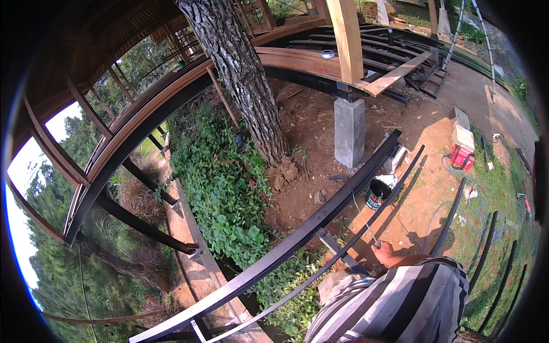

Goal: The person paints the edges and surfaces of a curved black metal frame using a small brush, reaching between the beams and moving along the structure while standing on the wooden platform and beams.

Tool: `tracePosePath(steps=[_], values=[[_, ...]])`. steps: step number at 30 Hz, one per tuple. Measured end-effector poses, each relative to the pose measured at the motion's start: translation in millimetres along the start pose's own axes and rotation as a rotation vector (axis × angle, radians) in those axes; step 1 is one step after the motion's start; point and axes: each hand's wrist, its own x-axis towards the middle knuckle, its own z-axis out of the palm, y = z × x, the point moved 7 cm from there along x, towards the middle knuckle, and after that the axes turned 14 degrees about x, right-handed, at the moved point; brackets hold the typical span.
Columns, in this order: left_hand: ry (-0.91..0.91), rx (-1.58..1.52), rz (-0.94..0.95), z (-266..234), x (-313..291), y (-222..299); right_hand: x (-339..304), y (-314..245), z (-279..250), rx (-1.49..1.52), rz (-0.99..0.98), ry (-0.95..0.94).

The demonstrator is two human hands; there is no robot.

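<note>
My right hand is closed, its fingers curled round the lower end of a thin, pale rod. The rod slants up and left toward a long black metal beam; its far end is too small to make out. A narrower black bar runs alongside the beam, close to the hand. Beyond the hand stands a black bucket with a dark inside and a pale rag or paper at its rim. My left hand does not show. A striped shirt fills the lower part.
A tree trunk and a concrete post stand ahead. Green plants grow left of the beam. Several black bars lie at the right. A red box and loose hose lie there too. A curved raised frame spans the left.
</note>
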Motion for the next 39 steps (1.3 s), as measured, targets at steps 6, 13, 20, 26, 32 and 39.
tracePosePath(steps=[6,13,20,26,32,39], values=[[-0.045,-0.04,0.141,-11,5,30,16,43,-16,0.414,0.421,0.234],[-0.044,-0.091,0.141,-15,21,81,-16,-8,-28,0.603,0.56,0.237],[-0.113,-0.174,0.104,27,41,129,-1,8,-100,0.431,0.489,0.271],[-0.091,-0.246,0.017,20,60,128,35,5,-80,0.436,0.61,0.357],[-0.034,-0.284,-0.065,-1,60,104,107,31,-31,0.796,0.569,0.314],[0.026,-0.324,-0.152,-68,36,26,107,23,-33,0.513,0.389,0.277]])
